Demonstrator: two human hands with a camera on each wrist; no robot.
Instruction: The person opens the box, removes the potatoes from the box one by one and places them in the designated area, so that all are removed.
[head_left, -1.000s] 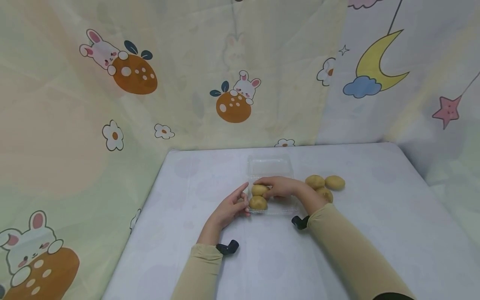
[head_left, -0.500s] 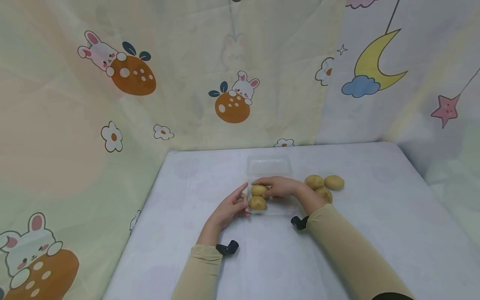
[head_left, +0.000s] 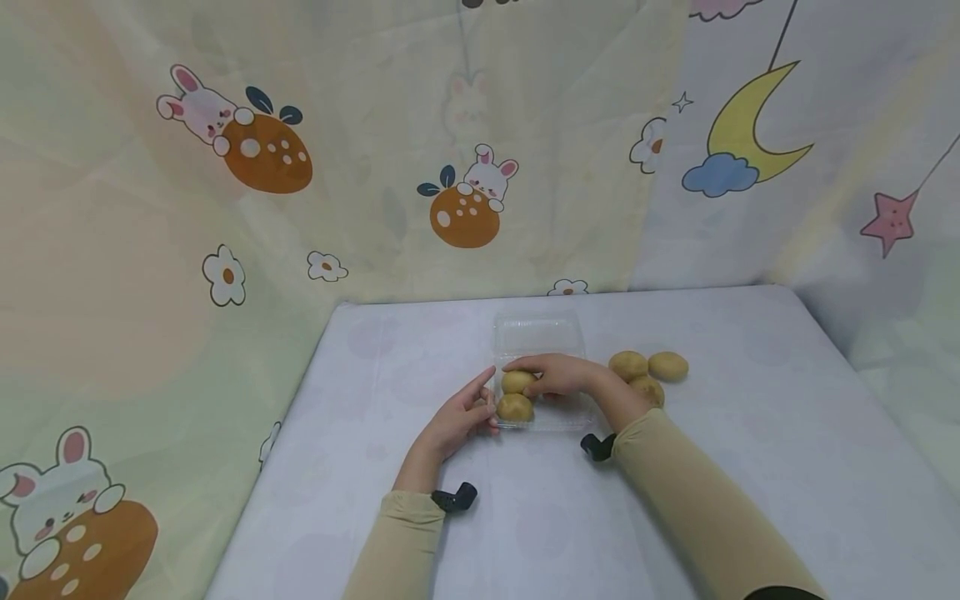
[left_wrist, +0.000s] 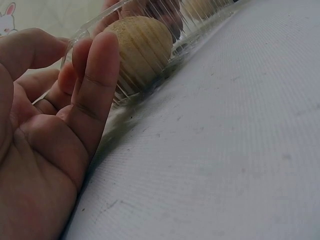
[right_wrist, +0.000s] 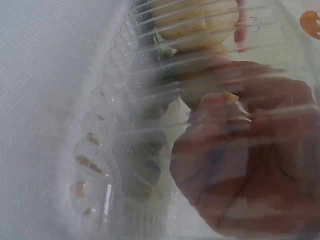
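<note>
A clear plastic clamshell container [head_left: 566,415] lies on the table with its lid [head_left: 538,333] folded back. Two potatoes sit in its left end: a nearer potato [head_left: 515,408] and a farther potato [head_left: 516,382]. My right hand [head_left: 561,374] reaches in from the right and holds the farther one between thumb and fingers. At the container's left side, my left hand [head_left: 459,417] pinches the rim. The left wrist view shows its thumb and fingers at the edge, close to the nearer potato [left_wrist: 142,47]. Through the ribbed wall in the right wrist view, the right hand [right_wrist: 250,145] appears blurred.
Right of the container are a potato [head_left: 628,364], another potato [head_left: 668,366] and a third potato [head_left: 648,390], partly behind the right forearm. They rest on a white tablecloth [head_left: 525,533]. A patterned curtain [head_left: 375,167] hangs behind the table.
</note>
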